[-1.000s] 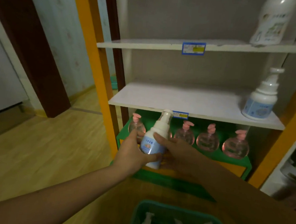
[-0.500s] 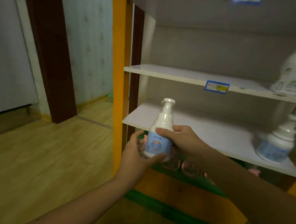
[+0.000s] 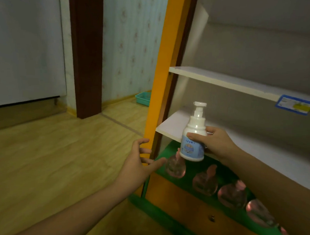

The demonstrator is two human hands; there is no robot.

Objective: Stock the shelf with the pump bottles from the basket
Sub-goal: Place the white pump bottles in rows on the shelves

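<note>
My right hand (image 3: 214, 142) grips a white pump bottle (image 3: 193, 137) with a blue label, upright, in front of the left end of the lower white shelf (image 3: 170, 126). My left hand (image 3: 141, 163) hangs lower left of the bottle, fingers spread and holding nothing, in front of the orange shelf post (image 3: 162, 77). The basket is out of view.
A second white shelf (image 3: 216, 79) with a blue price tag (image 3: 295, 104) runs above. Several round pink pump bottles (image 3: 204, 181) stand on the green bottom level (image 3: 168, 160). A teal tray (image 3: 143, 98) lies on the wooden floor by the wall, beside a dark door frame (image 3: 84, 51).
My left hand has let go of the bottle and dropped away to the left. My right hand alone now holds it, nearer the lower shelf. The view swung left, hiding the basket.
</note>
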